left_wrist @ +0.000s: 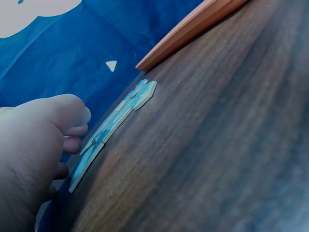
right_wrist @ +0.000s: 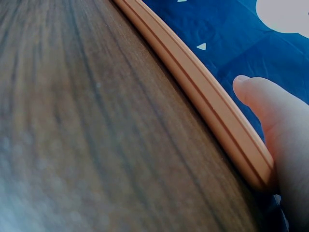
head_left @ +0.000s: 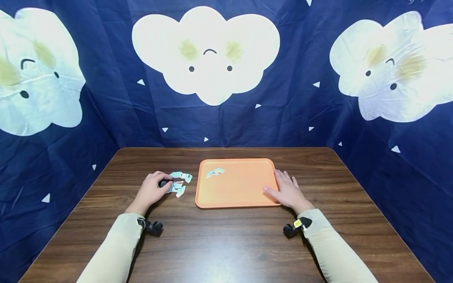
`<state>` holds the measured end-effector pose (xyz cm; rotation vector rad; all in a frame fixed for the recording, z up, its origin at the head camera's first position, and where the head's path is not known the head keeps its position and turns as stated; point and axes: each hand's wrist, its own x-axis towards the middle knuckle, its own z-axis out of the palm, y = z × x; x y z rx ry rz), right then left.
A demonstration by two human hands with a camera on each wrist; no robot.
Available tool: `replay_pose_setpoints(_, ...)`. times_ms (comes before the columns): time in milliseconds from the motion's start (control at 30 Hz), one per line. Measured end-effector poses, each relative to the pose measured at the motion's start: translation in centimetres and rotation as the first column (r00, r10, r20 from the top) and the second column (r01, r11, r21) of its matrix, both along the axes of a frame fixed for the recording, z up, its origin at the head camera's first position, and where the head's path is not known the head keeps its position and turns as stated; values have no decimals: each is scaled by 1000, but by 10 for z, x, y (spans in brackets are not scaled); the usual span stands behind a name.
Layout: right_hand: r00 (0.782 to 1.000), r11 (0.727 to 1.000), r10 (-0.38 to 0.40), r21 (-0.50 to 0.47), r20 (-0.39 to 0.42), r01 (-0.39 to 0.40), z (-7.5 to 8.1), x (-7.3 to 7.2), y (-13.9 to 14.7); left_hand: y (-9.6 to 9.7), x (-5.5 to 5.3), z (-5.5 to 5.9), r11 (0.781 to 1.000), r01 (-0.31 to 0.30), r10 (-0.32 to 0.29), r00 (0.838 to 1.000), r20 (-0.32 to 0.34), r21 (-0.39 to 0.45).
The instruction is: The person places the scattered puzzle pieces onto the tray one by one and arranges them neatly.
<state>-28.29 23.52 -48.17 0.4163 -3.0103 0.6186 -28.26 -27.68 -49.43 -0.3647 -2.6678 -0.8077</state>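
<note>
Orange tray point(head_left: 240, 191): R hand point(head_left: 288, 191) on right edge, fingers straight, prob. to steady it. L hand point(head_left: 152, 190) well apart, thumb & fingers parted by card bits point(head_left: 181, 191) left of tray; 1 scrap point(head_left: 215, 172) inside, far left.

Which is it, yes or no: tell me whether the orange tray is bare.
No, a small colourful piece lies on the tray, toward its far left corner.

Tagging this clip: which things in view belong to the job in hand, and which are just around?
Likely the job's:
orange tray by the right grip
patterned piece lying on it
loose pale pieces by the left grip

Just around:
wooden table
blue cloud backdrop
black wrist cameras
</note>
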Motion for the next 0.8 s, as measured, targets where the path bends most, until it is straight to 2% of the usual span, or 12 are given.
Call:
replay_pose_setpoints(233,1000,1000,-1,-3,10,1,2,0,-1,-12,4,-1,995,54,-54,999,5,-84)
replay_pose_setpoints(500,1000,1000,1,2,9,-1,2,1,-2,-21,8,-2,991,63,-66,998,-16,-114)
replay_pose_setpoints(633,1000,1000,0,4,4,0,2,1,-1,-20,9,-2,986,34,-33,999,3,-161)
replay_pose_setpoints(800,1000,1000,-1,6,2,1,1,0,0,-19,10,-1,976,-39,45,999,24,-215)
